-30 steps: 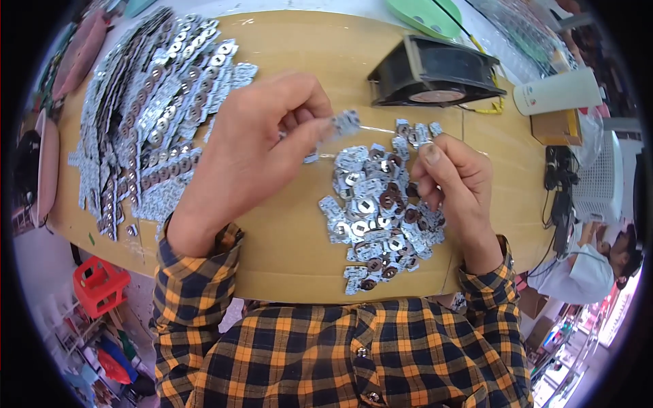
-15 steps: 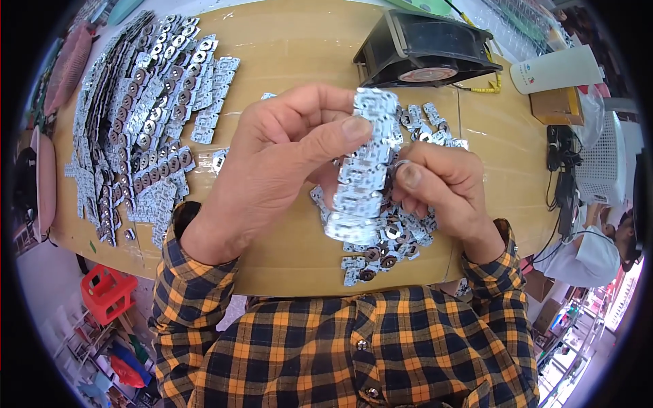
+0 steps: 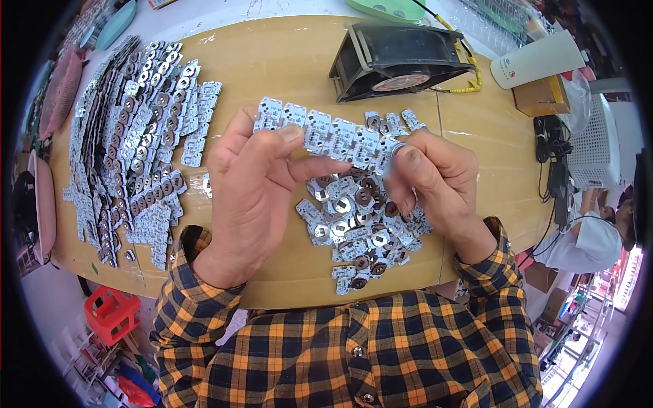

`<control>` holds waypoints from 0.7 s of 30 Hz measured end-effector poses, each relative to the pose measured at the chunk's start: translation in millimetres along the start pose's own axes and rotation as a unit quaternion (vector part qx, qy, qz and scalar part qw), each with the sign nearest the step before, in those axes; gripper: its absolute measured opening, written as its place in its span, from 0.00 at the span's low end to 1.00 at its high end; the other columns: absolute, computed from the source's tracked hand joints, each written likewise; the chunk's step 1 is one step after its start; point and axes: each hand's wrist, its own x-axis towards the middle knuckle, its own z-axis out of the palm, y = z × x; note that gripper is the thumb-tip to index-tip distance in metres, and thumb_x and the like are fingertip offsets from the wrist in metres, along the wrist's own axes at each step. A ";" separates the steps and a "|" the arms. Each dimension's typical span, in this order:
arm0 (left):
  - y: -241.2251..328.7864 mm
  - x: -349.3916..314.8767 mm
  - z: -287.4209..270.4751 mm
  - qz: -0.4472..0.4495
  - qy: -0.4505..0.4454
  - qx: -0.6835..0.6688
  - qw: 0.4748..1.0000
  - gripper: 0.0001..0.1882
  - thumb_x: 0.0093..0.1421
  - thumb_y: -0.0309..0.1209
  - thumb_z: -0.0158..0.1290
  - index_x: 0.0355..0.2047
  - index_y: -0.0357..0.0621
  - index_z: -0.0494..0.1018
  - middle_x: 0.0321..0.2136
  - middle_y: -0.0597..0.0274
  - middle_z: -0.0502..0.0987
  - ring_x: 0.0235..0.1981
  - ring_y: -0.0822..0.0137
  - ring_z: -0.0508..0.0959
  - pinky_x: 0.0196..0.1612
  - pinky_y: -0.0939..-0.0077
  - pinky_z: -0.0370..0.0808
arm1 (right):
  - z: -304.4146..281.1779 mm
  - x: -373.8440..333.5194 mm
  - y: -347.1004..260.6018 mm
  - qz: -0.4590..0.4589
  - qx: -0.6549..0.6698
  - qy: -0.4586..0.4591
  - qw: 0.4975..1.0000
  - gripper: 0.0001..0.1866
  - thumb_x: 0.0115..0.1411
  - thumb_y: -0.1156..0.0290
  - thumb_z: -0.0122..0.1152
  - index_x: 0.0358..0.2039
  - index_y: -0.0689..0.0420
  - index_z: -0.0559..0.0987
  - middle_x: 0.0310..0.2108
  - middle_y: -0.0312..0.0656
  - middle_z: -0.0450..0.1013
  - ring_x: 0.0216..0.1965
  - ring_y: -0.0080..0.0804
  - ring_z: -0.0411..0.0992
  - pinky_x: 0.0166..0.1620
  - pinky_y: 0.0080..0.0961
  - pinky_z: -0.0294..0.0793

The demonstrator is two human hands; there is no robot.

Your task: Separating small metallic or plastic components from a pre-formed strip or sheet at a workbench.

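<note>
Here, the board strip (image 3: pixel 340 139) bridges left hand (image 3: pixel 250 178) and right hand (image 3: pixel 442 178).

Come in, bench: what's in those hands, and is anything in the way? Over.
Left hand pinching a strip of circuit boards. Right hand closed on its right end. Pile of loose boards below; black fan beyond, clear of both hands.

Head cam, left of your fisheye pair: upright, unmirrored. Looks down from your head over shirt front (image 3: pixel 340 347) onto tabletop (image 3: pixel 272 51). Close on your left hand (image 3: pixel 250 177) and right hand (image 3: pixel 439 177), mid-frame. Wide field reaches red stool (image 3: pixel 109 313) left, co-worker (image 3: pixel 586 245) right; edges bow.
</note>
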 end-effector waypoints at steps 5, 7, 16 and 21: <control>0.3 0.4 -0.4 0.014 0.027 -0.025 0.999 0.09 0.60 0.23 0.44 0.42 0.35 0.66 0.36 0.58 0.76 0.36 0.65 0.79 0.42 0.58 0.82 | -5.9 3.1 3.7 -0.018 0.058 0.020 0.998 0.17 0.68 0.64 0.49 0.28 0.63 0.76 0.19 0.34 0.71 0.16 0.12 0.65 0.19 0.10 0.63; 0.3 -0.9 1.9 0.008 0.023 -0.020 0.999 0.09 0.60 0.22 0.44 0.42 0.35 0.66 0.36 0.58 0.76 0.36 0.65 0.79 0.42 0.58 0.82 | -4.9 3.4 3.2 -0.019 0.034 0.025 0.999 0.17 0.69 0.64 0.49 0.28 0.63 0.76 0.19 0.34 0.70 0.15 0.13 0.64 0.19 0.11 0.63; -2.8 -0.7 2.5 0.008 0.018 -0.018 1.000 0.08 0.60 0.21 0.44 0.40 0.34 0.66 0.36 0.54 0.77 0.38 0.63 0.80 0.43 0.57 0.82 | -2.0 3.0 5.4 -0.032 0.033 0.025 0.999 0.16 0.69 0.65 0.49 0.29 0.62 0.77 0.19 0.34 0.71 0.16 0.13 0.65 0.20 0.10 0.64; 4.8 5.9 -23.1 -0.045 -0.089 0.020 0.995 0.14 0.59 0.28 0.47 0.42 0.31 0.69 0.38 0.54 0.77 0.39 0.63 0.80 0.45 0.68 0.79 | 0.6 3.7 1.1 -0.008 -0.033 0.056 0.998 0.19 0.69 0.61 0.47 0.26 0.62 0.72 0.17 0.35 0.68 0.15 0.17 0.64 0.20 0.14 0.63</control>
